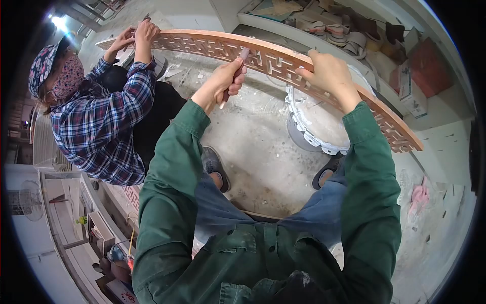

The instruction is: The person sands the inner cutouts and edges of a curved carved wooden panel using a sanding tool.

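Note:
A long wooden fretwork panel [263, 58] with a cut-out geometric pattern stretches across the upper view, tilted down to the right. My left hand [223, 83] is closed round a narrow stick [245, 53] with a purplish-grey tip, which meets the openwork of the panel. Whether the stick is wrapped in sandpaper I cannot tell. Over the panel's top edge, right of the stick, my right hand [330, 73] grips with the thumb on the near side. A white-rimmed bucket [298, 133] stands below the panel, partly hidden by it.
A co-worker in a plaid shirt [101, 121] sits at the left, both hands at the panel's far end. Shoes [334, 33] and boxes fill a shelf at the upper right. A pink cloth [419, 196] lies to the right. Cluttered shelving [76, 202] stands lower left.

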The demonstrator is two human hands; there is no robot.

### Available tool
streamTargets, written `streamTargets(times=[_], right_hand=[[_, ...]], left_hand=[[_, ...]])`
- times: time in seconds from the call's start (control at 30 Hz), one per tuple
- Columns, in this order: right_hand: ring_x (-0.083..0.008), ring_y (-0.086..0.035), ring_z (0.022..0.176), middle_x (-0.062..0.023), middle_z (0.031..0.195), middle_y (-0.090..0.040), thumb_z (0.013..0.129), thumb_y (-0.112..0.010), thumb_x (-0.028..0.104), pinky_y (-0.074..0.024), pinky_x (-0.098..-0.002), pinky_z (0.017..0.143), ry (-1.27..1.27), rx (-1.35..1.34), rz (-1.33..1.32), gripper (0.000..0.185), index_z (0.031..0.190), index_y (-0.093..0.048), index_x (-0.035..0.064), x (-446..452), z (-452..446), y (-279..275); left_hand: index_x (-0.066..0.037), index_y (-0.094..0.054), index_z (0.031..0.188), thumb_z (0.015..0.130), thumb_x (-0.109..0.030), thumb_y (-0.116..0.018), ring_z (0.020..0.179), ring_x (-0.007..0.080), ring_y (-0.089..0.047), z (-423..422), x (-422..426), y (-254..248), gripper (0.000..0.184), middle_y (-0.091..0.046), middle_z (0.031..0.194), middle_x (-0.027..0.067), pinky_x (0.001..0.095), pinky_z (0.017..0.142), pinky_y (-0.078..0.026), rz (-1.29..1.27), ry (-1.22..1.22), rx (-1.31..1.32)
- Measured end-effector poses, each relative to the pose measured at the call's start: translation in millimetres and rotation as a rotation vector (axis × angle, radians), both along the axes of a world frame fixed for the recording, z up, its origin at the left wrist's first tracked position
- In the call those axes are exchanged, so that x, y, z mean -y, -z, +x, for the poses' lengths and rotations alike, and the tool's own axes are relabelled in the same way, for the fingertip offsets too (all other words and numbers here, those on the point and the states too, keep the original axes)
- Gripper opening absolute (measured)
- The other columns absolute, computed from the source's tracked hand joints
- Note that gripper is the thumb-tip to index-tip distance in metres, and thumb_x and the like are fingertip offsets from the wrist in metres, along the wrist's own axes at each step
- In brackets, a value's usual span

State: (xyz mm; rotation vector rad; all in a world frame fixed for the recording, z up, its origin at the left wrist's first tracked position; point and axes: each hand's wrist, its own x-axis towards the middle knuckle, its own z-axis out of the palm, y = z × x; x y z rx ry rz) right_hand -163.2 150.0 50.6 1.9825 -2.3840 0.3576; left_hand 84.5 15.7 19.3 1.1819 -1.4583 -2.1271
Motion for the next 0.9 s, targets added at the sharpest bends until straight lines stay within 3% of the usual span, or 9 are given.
streamTargets(times=[0.27, 0.37, 0.47, 0.57, 0.77, 0.9], right_hand=[[-0.0380, -0.067, 0.081, -0.0175, 0.082, -0.070, 0.079, -0.072, 0.047, -0.0526, -0.0470, 0.071, -0.026, -0.006, -0.087, 0.047, 0.098, -0.064, 0.0051, 1, -6, 10], [-0.0379, -0.067, 0.080, -0.0174, 0.081, -0.070, 0.078, -0.072, 0.047, -0.0525, -0.0471, 0.070, -0.041, -0.012, -0.099, 0.047, 0.099, -0.063, 0.0053, 2, -4, 9], [-0.0376, -0.068, 0.080, -0.0175, 0.081, -0.070, 0.079, -0.072, 0.048, -0.0526, -0.0472, 0.070, -0.032, -0.012, -0.091, 0.049, 0.101, -0.063, 0.0054, 1, -5, 12], [-0.0373, -0.068, 0.080, -0.0177, 0.081, -0.070, 0.079, -0.072, 0.048, -0.0527, -0.0474, 0.071, -0.022, -0.024, -0.086, 0.049, 0.103, -0.063, 0.0055, 0, -6, 11], [-0.0362, -0.068, 0.087, -0.0179, 0.089, -0.071, 0.081, -0.071, 0.044, -0.0539, -0.0453, 0.077, 0.015, -0.009, -0.017, 0.045, 0.099, -0.065, 0.0038, -4, 0, -4], [-0.0363, -0.068, 0.086, -0.0171, 0.087, -0.071, 0.080, -0.072, 0.046, -0.0537, -0.0457, 0.075, 0.008, -0.009, -0.008, 0.046, 0.101, -0.065, 0.0052, 0, -2, 1]], left_hand=[[-0.012, -0.053, 0.087, 0.105, -0.041, -0.043, 0.039, 0.0056, -0.030, -9, 9, -4, 0.035, -0.043, 0.057, -0.0047, 0.0219, 0.034, -0.021, -0.084, -0.098, 0.049], [-0.013, -0.053, 0.088, 0.104, -0.042, -0.044, 0.039, 0.0064, -0.029, -11, 2, 2, 0.035, -0.041, 0.058, -0.0057, 0.0225, 0.035, -0.023, 0.042, -0.049, -0.022], [-0.012, -0.052, 0.087, 0.104, -0.042, -0.043, 0.039, 0.0078, -0.031, 1, 24, 10, 0.036, -0.044, 0.057, -0.0032, 0.0241, 0.035, -0.023, -0.049, 0.011, -0.020], [-0.013, -0.054, 0.089, 0.104, -0.043, -0.043, 0.040, 0.0058, -0.029, -2, 28, 14, 0.036, -0.041, 0.058, -0.0056, 0.0229, 0.037, -0.022, -0.046, -0.091, -0.026], [-0.010, -0.060, 0.110, 0.104, -0.044, -0.043, 0.041, 0.0062, -0.034, 36, -7, 13, 0.039, -0.044, 0.061, -0.0048, 0.0240, 0.037, -0.026, -0.181, -0.052, 0.078], [-0.011, -0.060, 0.125, 0.103, -0.042, -0.045, 0.046, 0.0066, -0.041, 56, -31, 15, 0.041, -0.050, 0.068, -0.0034, 0.0235, 0.041, -0.034, -0.380, -0.014, 0.325]])
